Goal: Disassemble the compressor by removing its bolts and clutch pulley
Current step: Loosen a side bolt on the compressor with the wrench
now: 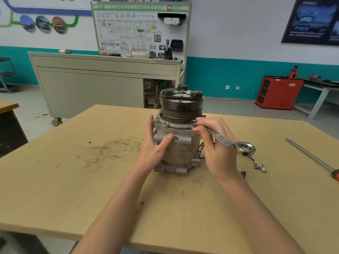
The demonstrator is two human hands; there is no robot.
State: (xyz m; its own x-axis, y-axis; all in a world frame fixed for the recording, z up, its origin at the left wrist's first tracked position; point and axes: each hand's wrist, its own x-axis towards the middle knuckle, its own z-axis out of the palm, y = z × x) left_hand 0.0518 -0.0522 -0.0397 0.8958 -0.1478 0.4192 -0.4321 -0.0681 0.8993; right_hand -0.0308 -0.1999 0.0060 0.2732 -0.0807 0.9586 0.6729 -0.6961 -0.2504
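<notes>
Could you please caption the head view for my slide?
Left hand grips upright compressor; right hand holds wrench at its flange.

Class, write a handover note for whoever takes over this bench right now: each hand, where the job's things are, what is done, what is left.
Left hand: holds the grey cast-metal compressor, steadying it upright on the tan wooden table.
Right hand: grips the silver combination wrench, far end at the compressor's top flange, ring end free.
Black grooved clutch pulley: mounted on top.
Long screwdriver: on the table to the right, untouched.
Done: unclear; no removed bolt plainly visible.
Left: flange bolts, then the pulley.
</notes>
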